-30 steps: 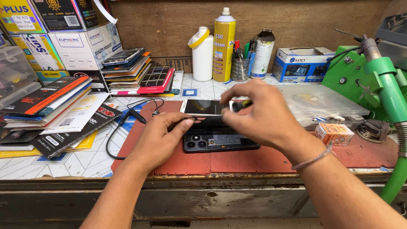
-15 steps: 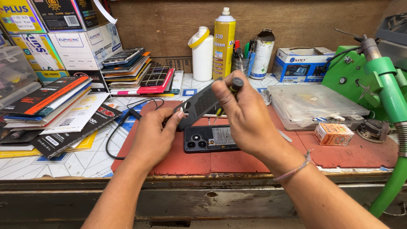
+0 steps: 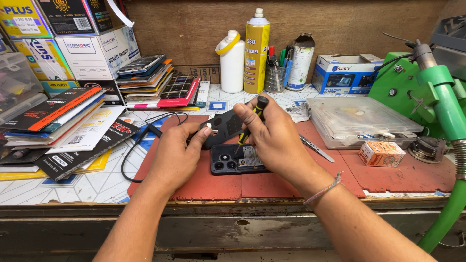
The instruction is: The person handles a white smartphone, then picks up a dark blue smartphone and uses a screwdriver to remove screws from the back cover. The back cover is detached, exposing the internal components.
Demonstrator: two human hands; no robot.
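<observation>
— While the person leans over the workbench [image 3: 73, 187], what lies largest on it?

— A red mat [image 3: 388, 172] covers the middle part, and at the right side stands a green machine [image 3: 437, 92] with a green hose going down. At the left are stacked boxes [image 3: 92, 46] and a pile of flat packages [image 3: 53, 116].

— And behind the hands?

— A white bottle [image 3: 232, 60], a tall yellow spray can [image 3: 257, 51] and a cup with pens [image 3: 275, 73] stand near the back wall. A clear plastic tray [image 3: 357, 119] is at the right, with a small orange box [image 3: 381, 153] just beside it.

— What does the left hand [image 3: 177, 153] do?

— It is closed on a dark phone part [image 3: 223, 127], which is lifted and tilted over the mat.

— And the right hand [image 3: 272, 138]?

— Its fingers are closed around a thin screwdriver [image 3: 252, 121] with a black and yellow handle; the tip points down, near the lifted part.

— What is under them?

— A dark phone [image 3: 238, 159] lies flat on the mat, back side up, partly hidden by the right hand. Metal tweezers [image 3: 315, 148] rest close at its right, and a black cable [image 3: 141, 138] curls at the left
</observation>
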